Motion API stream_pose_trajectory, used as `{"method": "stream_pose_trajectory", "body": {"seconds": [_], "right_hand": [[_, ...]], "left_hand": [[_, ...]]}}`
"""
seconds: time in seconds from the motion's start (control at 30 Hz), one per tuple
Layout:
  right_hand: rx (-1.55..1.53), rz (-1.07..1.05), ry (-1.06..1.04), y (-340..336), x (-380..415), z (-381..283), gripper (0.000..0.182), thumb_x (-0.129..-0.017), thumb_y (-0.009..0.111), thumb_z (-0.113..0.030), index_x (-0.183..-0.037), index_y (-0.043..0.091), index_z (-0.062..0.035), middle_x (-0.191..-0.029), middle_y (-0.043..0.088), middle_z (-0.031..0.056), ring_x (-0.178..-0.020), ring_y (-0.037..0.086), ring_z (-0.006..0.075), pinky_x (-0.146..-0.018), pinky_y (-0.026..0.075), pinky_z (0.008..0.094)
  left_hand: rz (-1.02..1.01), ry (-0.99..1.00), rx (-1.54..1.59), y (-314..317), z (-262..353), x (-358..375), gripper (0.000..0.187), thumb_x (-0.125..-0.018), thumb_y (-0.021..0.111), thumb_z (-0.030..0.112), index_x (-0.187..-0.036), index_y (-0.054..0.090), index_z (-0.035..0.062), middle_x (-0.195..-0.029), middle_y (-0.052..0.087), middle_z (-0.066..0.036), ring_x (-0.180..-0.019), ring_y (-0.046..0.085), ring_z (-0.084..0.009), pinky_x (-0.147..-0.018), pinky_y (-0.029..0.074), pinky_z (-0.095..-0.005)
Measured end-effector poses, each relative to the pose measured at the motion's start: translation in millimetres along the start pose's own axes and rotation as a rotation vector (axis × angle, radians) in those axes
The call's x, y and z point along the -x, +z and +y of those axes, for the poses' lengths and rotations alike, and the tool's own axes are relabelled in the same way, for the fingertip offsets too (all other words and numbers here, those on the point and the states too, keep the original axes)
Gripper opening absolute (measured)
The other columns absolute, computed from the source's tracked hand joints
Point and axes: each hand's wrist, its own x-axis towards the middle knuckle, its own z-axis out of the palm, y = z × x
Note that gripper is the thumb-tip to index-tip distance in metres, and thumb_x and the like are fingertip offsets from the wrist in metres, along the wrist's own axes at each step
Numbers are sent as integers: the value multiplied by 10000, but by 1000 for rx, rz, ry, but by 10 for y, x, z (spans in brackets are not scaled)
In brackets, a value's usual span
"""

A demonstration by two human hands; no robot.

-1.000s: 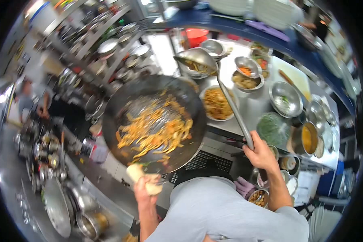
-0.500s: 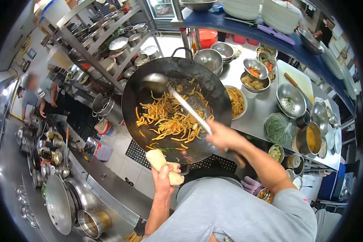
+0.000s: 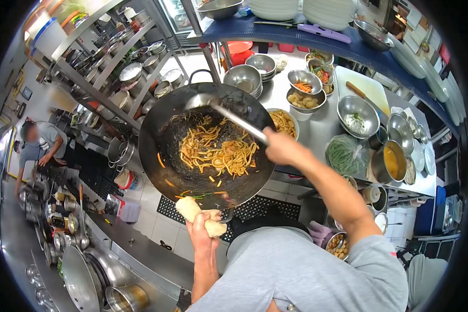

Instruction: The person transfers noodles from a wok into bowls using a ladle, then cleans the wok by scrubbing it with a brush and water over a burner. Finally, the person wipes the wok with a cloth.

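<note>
Cream cloth [image 3: 188, 209] fills our closed left hand [image 3: 203, 235], probably against heat of the wok [image 3: 155, 138]. Our right hand [image 3: 287, 148] grips the ladle [image 3: 234, 119].

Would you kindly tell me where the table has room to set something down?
The table has bare steel between the plated noodles, potatoes and bag of greens; the board, a free strip beside its knife. The right end is crowded with pot, bowls and plates, and no gap shows between the wok and those noodles.
</note>
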Motion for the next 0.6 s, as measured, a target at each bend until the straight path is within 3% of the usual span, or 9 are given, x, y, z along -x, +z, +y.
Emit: {"method": "stream_pose_trajectory", "body": {"seconds": [0.1,0.17,0.27,0.33,0.4,0.43,0.5,0.53,0.6], "right_hand": [[105,-94,-218,311,441,288,336,-868,478,-40,-1201,457,-4,-772,642,287,-753,637,490,-676,504,545],[232,-125,-212,258,743,811,371,-859,517,-58,-1228,482,-75,-832,662,227,-785,657,433,-675,506,533],[631,60,-185,-186,634,1622,257,-843,521,-71,-1092,578,-103,-863,659,192,-792,677,388,-665,521,514],[677,120,-206,-506,451,1456,297,-856,498,-76,-1137,589,-103,-855,662,205,-790,675,394,-656,516,513],[459,209,-226,-501,255,1008,325,-881,473,-88,-1187,584,-96,-839,663,222,-796,677,394,-646,516,503],[338,127,-197,-426,129,822,374,-881,475,-55,-1242,567,-85,-830,667,230,-802,680,396,-658,519,508],[147,48,-122,-220,-4,449,244,-857,477,-7,-1094,529,20,-825,658,255,-807,674,425,-683,511,529],[132,82,-222,-32,-70,527,183,-863,463,-11,-1036,499,35,-829,658,256,-822,665,446,-689,506,536],[152,46,-256,23,205,723,204,-861,480,-26,-1063,495,-5,-826,652,261,-802,649,462,-678,490,550]], "left_hand": [[-19,30,-14,29,-28,-77,342,-753,517,-13,-1088,457,-46,-821,590,-160,-611,614,-252,-530,542,-359],[-27,6,10,3,15,-116,368,-756,525,-1,-1116,458,-39,-807,590,-149,-616,613,-246,-566,548,-372],[-14,-3,-51,27,80,-25,367,-760,525,16,-1120,474,-38,-808,590,-138,-641,606,-235,-660,558,-400],[12,9,-47,3,0,17,369,-761,523,17,-1123,473,-38,-809,587,-143,-643,607,-241,-649,558,-402],[48,31,0,133,-65,69,323,-762,522,24,-1074,476,-46,-759,575,-139,-620,607,-249,-632,560,-406],[59,28,-23,186,-94,93,305,-762,523,25,-1054,475,-47,-749,572,-139,-613,607,-251,-630,560,-408],[92,43,-49,265,-168,132,268,-763,525,28,-1014,472,-51,-730,565,-141,-598,607,-254,-625,559,-412],[61,107,24,294,-214,99,320,-742,515,13,-1054,461,-34,-787,577,-161,-596,606,-252,-496,525,-360],[86,158,7,328,-237,21,329,-743,521,17,-1062,459,-30,-783,577,-157,-597,607,-251,-501,524,-353]]}}
